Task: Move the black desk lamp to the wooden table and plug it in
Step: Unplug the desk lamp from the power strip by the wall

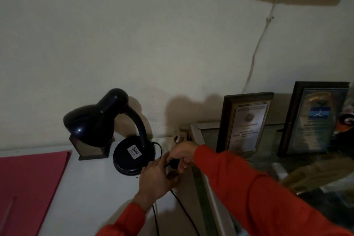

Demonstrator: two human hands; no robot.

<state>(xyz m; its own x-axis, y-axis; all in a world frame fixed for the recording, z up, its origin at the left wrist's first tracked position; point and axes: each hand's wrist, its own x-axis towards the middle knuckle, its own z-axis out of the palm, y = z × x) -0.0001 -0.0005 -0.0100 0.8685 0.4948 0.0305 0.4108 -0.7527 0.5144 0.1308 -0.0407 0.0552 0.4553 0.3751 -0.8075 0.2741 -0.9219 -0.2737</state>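
Observation:
The black desk lamp (132,157) stands on a white surface (92,188) by the wall, its shade (90,120) bent down to the left and a white label on its round base. My right hand (183,154) pinches the lamp's black plug (174,165) just right of the base. My left hand (155,180) is right below it, fingers curled around the black cord (183,210) where it leaves the plug. Two stretches of cord hang down past my left wrist. A pale wall socket (178,137) sits just above my right hand.
A small dark box (92,149) stands under the lamp shade. A red folder (28,184) lies at the left. Two framed certificates (245,120) (314,117) lean on a glass-topped cabinet (210,188) at the right. A white cable (256,48) runs down the wall.

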